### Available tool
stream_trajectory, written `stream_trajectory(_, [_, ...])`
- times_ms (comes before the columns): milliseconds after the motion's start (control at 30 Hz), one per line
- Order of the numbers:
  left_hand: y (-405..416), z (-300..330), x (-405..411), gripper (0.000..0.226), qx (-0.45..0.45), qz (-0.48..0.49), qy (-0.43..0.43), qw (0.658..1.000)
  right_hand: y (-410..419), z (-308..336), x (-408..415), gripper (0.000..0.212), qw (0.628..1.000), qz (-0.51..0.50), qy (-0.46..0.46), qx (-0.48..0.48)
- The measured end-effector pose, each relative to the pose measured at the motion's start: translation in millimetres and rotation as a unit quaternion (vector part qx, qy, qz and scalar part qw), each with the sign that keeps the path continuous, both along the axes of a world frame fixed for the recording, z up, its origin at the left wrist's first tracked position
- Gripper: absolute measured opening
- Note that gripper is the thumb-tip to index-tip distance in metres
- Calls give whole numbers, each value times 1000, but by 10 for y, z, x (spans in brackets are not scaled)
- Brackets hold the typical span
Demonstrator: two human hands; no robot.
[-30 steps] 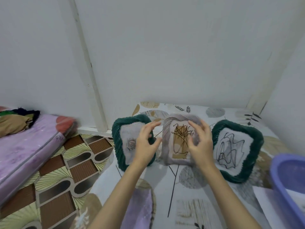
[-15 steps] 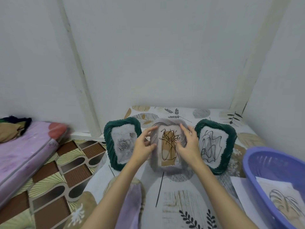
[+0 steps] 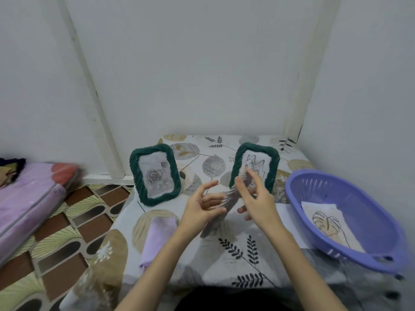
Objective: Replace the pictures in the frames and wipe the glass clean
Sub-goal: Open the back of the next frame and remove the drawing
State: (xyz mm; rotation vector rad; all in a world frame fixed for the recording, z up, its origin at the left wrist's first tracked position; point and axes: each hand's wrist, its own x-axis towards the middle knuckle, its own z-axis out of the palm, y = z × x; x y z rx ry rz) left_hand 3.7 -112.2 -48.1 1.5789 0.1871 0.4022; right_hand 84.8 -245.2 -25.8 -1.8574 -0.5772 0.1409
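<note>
A grey frame [image 3: 221,205], blurred by motion, is held edge-on above the table between both hands, tilted so that its upper end leans away from the viewer and its lower end points down toward the tablecloth [image 3: 224,261]. The left hand [image 3: 201,208] cups the frame from the left, palm turned inward, fingers spread and curled against its side. The right hand [image 3: 256,196] meets the frame from the right, fingers [image 3: 241,184] laid over its upper part; how firmly either hand clamps cannot be told because of the blur. Behind the hands two dark green frames stand upright on the table. The left green frame [image 3: 155,175] shows a grey rose picture and stands clear of the hands. The right green frame [image 3: 256,164] shows a black line drawing and is partly covered by the right hand's fingers. A folded lilac cloth [image 3: 157,236] lies flat on the tablecloth, near the left forearm. At the right edge of the table a purple plastic basket [image 3: 350,191] holds a loose sheet with a leaf line drawing [image 3: 325,223]. The tablecloth is pale with printed leaves. To the left, beyond the table, a lilac mattress [image 3: 29,198] lies on a floor [image 3: 67,234] patterned in brown and green.
</note>
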Motion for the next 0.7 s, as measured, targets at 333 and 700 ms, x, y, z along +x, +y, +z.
stream_trajectory(333, [-88,125,-30,26,38,87,-25,995,-485,-135,67,35,998,30,-58,10])
stream_trajectory(700, [-141,-291,-100,64,-67,0,88,994,-562,-310,170,40,996,69,43,49])
